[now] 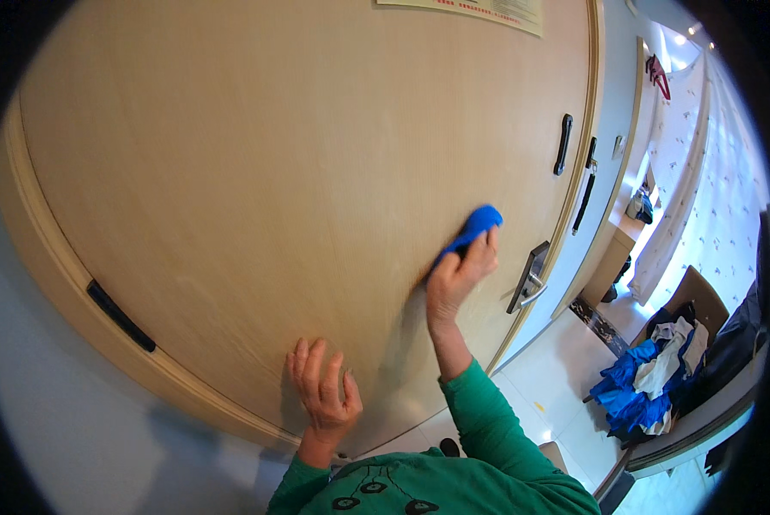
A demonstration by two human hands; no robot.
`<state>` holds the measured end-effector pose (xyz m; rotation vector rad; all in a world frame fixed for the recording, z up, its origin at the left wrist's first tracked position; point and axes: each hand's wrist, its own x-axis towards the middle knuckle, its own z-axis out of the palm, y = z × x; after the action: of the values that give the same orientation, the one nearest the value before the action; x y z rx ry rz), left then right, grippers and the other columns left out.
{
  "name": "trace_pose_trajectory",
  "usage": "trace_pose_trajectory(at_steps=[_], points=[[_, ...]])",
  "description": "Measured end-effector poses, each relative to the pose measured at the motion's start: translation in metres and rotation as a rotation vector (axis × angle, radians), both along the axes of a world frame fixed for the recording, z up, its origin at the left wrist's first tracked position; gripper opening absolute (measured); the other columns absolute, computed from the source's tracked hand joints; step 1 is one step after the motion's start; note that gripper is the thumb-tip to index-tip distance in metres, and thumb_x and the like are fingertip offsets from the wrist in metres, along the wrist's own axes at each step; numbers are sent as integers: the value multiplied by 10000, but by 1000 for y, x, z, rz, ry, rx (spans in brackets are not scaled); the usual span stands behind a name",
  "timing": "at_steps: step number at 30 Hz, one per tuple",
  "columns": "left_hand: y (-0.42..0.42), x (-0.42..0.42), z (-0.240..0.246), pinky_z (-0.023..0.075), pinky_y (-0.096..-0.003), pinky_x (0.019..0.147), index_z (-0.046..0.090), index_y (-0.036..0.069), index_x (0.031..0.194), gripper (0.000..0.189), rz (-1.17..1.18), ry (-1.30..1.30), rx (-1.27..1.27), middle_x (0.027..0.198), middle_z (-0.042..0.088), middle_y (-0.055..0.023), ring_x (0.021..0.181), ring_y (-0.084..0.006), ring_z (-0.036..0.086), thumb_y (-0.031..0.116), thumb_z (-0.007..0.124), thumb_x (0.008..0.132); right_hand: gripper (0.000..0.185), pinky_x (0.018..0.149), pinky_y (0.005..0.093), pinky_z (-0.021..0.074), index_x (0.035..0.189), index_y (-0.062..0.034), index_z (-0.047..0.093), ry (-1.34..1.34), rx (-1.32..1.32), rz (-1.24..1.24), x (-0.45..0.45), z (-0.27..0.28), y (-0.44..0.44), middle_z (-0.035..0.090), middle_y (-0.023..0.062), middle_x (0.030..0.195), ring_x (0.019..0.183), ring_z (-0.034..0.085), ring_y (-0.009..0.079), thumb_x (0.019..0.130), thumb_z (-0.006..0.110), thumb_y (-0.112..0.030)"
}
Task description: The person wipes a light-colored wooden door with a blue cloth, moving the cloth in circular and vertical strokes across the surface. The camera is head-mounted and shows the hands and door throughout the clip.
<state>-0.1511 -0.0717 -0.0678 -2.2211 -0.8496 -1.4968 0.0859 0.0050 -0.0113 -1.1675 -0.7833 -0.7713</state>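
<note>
My right hand (459, 273) presses a blue cloth (481, 222) against a pale wood-grain door (262, 180). The fingers lie over the cloth, and part of it is hidden behind them. Lower and to the left, my left hand (324, 386) is held up in front of the door with its fingers spread and nothing in it. Whether its fingertips touch the door I cannot tell. To the right of the cloth is a metal lever handle (530, 283) on a dark plate. Higher up, a black pull handle (563, 145) is fixed near the door's right edge.
A black hinge (121, 315) sits on the left frame. A printed notice (481, 11) is at the top. On the right, a chair (707, 299) bears heaped blue and white clothes (649, 373) on a tiled floor (546, 386). Beyond hang white curtains (720, 174).
</note>
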Motion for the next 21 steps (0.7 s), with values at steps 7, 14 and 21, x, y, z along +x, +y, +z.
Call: trace_pose_trajectory(at_steps=[7, 14, 21], points=[[6, -4, 2, 265, -614, 1116, 458, 23, 1289, 426, -90, -93, 54, 1373, 456, -211, 1309, -427, 426, 86, 586, 888, 351, 967, 431, 403, 1152, -212, 655, -1062, -259, 274, -58, -45, -34, 558, 29, 1283, 1215, 503, 271, 803, 643, -182], [2, -19, 3, 297, -607, 1105, 461, 19, 1272, 419, -7, -103, 53, 1350, 456, -208, 1298, -424, 430, 65, 582, 873, 463, 1066, 485, 303, 1196, -7, 597, -434, -84, 129, -5, -37, -20, 484, 230, 1366, 1241, 440, 393, 736, 540, -15], [6, -15, 4, 304, -596, 1103, 449, 30, 1285, 439, -20, -126, 76, 1350, 460, -199, 1288, -415, 439, 70, 591, 872, 452, 1039, 500, 328, 1186, -69, 614, -590, -132, 251, -75, 21, -16, 511, 155, 1350, 1254, 446, 379, 737, 580, -41]])
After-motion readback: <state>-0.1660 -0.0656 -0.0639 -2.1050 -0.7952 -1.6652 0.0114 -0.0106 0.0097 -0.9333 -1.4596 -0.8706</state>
